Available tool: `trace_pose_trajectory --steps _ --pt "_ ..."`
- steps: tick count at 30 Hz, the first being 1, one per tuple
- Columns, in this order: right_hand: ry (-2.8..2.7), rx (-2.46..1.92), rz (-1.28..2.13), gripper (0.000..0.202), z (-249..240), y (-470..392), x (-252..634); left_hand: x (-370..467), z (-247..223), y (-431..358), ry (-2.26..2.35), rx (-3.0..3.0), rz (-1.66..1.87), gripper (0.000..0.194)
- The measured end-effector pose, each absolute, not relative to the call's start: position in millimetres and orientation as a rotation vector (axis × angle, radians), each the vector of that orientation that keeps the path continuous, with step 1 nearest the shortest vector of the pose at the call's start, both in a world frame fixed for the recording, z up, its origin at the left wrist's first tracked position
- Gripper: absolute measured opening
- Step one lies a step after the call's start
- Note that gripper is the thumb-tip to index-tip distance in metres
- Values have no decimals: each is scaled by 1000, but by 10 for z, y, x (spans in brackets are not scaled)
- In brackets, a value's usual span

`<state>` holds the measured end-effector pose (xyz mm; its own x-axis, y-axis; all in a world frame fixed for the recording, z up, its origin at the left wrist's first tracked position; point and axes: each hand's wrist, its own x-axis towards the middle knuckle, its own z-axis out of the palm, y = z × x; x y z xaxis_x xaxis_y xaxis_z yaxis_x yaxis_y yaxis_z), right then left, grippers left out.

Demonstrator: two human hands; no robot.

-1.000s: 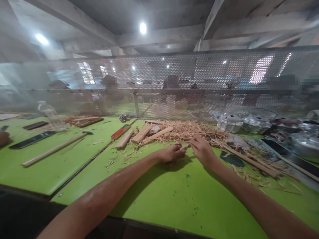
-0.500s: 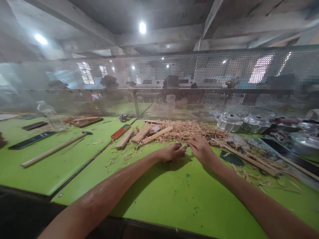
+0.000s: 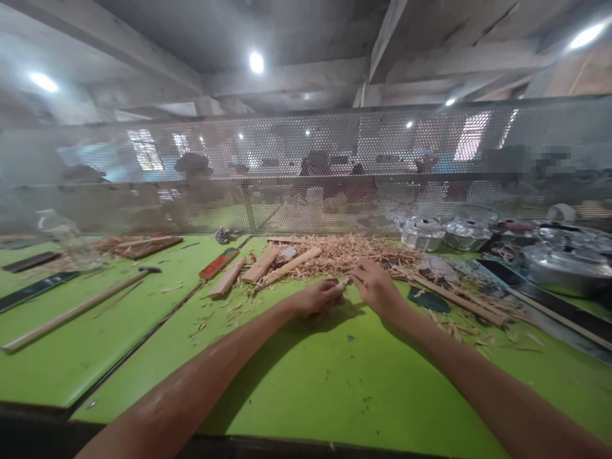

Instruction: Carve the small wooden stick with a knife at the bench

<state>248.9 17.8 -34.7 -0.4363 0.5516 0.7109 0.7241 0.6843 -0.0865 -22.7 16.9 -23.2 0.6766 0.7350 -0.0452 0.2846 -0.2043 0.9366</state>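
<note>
Both my forearms reach out over a green table (image 3: 306, 382). My left hand (image 3: 315, 297) is closed around a small pale piece of wood (image 3: 341, 285), whose tip pokes out toward the right. My right hand (image 3: 375, 287) meets it there, fingers pinched at the tip of the same piece; whether it holds a tool is hidden. Just behind both hands lies a heap of wood shavings (image 3: 354, 250).
Short wooden blocks (image 3: 261, 264) and a red-handled tool (image 3: 218, 262) lie left of the shavings. A long wooden stick (image 3: 76, 310) rests on the left table. Long sticks (image 3: 454, 297), dark strips and metal pots (image 3: 423, 233) crowd the right. A perforated mesh screen (image 3: 306, 172) stands behind, people beyond.
My hands stay together on the wood piece. The camera has swung slightly right and up, so everything sits a little further left and lower in view.
</note>
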Motion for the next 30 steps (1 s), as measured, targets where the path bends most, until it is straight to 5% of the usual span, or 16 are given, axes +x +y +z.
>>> trace_pose_trajectory --steps 16,30 --pt "-2167 -901 -226 29 -349 163 2440 -232 -230 137 735 1786 491 74" --pt "-2143 -903 -331 44 -227 96 2462 -207 -89 5 821 1798 482 64"
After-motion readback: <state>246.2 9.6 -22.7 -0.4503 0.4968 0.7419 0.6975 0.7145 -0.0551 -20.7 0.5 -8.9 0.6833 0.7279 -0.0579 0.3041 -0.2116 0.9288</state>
